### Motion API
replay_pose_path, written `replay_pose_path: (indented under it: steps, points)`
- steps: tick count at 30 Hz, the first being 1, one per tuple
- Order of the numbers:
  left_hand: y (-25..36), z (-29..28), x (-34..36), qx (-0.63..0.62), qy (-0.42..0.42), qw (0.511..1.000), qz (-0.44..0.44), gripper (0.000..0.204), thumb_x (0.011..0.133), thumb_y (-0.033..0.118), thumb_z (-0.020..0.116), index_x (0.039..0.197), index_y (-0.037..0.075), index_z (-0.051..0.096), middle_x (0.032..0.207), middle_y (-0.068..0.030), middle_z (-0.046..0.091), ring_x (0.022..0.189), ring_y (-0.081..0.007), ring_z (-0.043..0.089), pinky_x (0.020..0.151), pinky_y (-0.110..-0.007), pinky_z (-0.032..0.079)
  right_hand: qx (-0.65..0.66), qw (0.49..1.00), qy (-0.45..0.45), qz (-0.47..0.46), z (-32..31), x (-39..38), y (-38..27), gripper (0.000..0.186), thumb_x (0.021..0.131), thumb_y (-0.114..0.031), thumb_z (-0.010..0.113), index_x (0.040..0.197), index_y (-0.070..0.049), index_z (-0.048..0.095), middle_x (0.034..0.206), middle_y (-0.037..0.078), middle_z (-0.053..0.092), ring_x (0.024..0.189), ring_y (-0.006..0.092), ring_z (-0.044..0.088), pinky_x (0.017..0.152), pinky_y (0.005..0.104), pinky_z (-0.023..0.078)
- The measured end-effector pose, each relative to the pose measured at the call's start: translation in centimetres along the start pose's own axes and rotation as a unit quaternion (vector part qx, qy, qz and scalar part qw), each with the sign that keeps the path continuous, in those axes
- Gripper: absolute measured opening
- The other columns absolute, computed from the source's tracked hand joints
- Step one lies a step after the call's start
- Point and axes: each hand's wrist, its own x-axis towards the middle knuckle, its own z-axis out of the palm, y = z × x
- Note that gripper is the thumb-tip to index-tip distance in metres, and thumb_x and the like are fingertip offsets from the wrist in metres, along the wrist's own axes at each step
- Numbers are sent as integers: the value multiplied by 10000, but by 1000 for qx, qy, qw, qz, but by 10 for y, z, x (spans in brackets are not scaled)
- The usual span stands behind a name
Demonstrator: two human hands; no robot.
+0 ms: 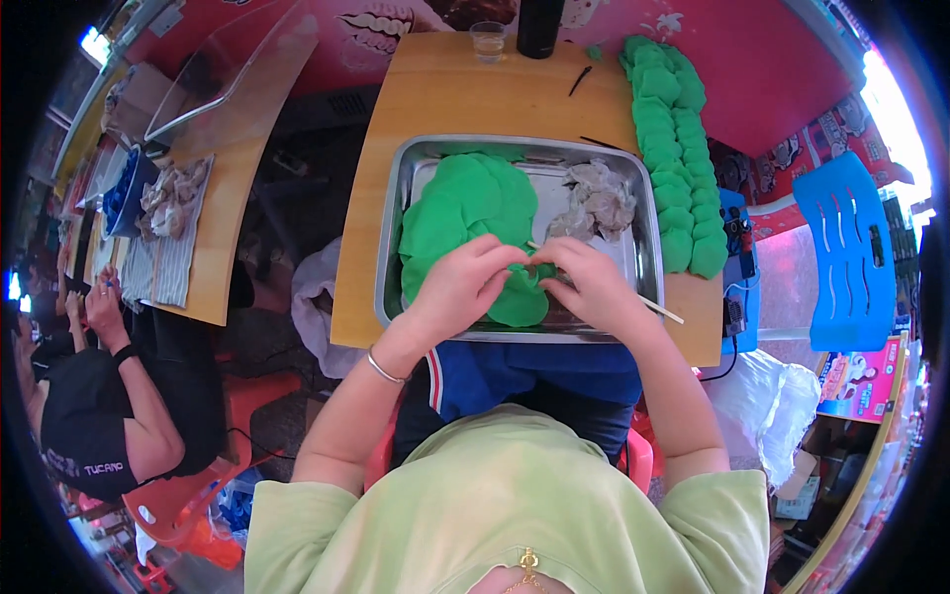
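Note:
A metal tray [648, 208] holds a heap of thin, round green sheets [470, 203] on its left and a crumpled, pale greyish clump [597, 198] on its right. My left hand [465, 282] is over the heap's near right side, its fingers closed at a small green piece [535, 269] between both hands. My right hand [592, 282] meets it there, fingers pinched. A thin pale stick [661, 310] runs beneath my right palm, its other end showing by the fingertips. The fingers partly hide what they grip.
Rows of puffy green pieces [678, 168] line the table's right edge. A clear cup [488, 45] and a dark bottle [539, 25] stand at the back. Left, another person [114, 416] sits at a second table [247, 168]. A blue plastic chair back [846, 252] is at right.

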Motion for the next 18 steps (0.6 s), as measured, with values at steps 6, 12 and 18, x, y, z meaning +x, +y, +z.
replay_pose_path:
  steps: [6,12,18]
  points:
    - [3,-7,9,204,-123,962,135,221,690,146,708,879,123,596,764,-48,507,758,-225,567,624,-363,479,-11,999,-35,33,-5,-8,4,210,708,28,673,881,-15,561,909,134,588,847,335,590,728,371,489]
    - [6,-12,19,210,-154,950,173,202,707,191,690,839,108,561,875,-78,518,830,-240,564,630,-356,500,-6,998,-54,-33,-12,-4,-2,161,726,59,614,852,-19,553,865,119,561,835,317,576,707,369,477]
    - [17,-31,32,-116,-211,970,11,142,799,77,653,902,59,557,997,-74,525,898,-216,554,727,-293,494,-8,998,-64,-25,-39,-1,-27,171,716,13,639,849,-30,540,849,119,542,813,316,558,686,368,460]
